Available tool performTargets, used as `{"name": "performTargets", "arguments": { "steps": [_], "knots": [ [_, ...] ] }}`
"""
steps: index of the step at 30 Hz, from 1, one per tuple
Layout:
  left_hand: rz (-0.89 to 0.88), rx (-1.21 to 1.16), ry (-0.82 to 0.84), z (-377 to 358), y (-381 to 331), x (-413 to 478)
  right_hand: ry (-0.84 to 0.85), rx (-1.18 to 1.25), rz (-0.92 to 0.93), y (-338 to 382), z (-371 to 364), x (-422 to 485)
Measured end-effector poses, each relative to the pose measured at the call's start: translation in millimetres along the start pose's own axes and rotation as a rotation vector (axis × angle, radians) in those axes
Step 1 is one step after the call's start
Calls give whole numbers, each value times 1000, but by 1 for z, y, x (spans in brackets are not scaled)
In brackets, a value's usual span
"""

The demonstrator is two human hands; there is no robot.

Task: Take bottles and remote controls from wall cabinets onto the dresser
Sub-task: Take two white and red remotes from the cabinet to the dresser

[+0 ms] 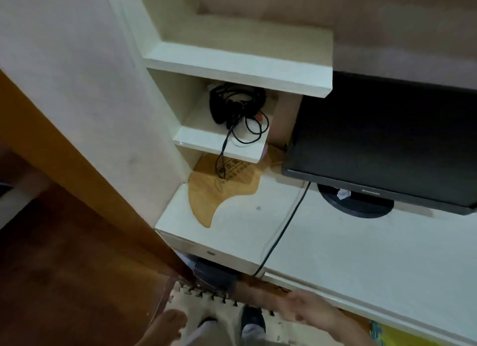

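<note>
White wall shelves (232,69) rise above a white dresser top (348,242). On the lower shelf lies a tangle of black cables (235,108); one cable hangs over its edge. I see no bottle or remote control. My left hand (167,325) hangs low at the bottom, fingers curled, holding nothing. My right hand (307,309) is blurred below the dresser's front edge, fingers spread and empty.
A black monitor (387,144) stands on the dresser at right, its cable (284,229) running down over the front edge. A tan wooden fan-shaped board (219,188) lies under the shelves. An orange door edge (77,170) is at left. Foam floor mat (206,301) below.
</note>
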State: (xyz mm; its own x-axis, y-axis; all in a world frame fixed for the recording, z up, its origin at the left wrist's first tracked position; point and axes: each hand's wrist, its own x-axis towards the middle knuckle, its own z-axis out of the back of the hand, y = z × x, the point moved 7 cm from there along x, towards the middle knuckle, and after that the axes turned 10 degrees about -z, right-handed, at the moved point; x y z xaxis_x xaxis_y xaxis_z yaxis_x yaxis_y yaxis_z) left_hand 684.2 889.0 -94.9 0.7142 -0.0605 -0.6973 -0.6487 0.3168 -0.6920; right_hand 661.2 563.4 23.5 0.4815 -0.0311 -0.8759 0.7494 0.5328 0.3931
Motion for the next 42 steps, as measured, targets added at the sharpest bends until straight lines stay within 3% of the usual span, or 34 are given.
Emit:
{"name": "performTargets", "arguments": {
  "steps": [3,7,11,17,22,27,33,42],
  "knots": [
    [-148,10,-93,-13,-107,-41,-35,84,192,64,32,-18],
    [-646,235,-211,4,-271,-103,-245,83,622,178,101,-96],
    [-1147,172,-313,24,-417,-200,-519,54,1065,258,149,-212],
    [-1818,91,-504,51,-560,-332,-1086,-59,1617,328,188,-383],
    [-2089,182,-704,61,-651,-415,-1583,-180,1811,374,213,-497],
    [-2128,212,-836,71,-727,-459,-1795,-181,1759,415,231,-577],
    [-1933,504,-887,87,-810,-473,-1736,-180,1438,464,255,-636],
    [-1771,617,-858,98,-876,-458,-1710,-513,655,567,299,-623]
  ]
}}
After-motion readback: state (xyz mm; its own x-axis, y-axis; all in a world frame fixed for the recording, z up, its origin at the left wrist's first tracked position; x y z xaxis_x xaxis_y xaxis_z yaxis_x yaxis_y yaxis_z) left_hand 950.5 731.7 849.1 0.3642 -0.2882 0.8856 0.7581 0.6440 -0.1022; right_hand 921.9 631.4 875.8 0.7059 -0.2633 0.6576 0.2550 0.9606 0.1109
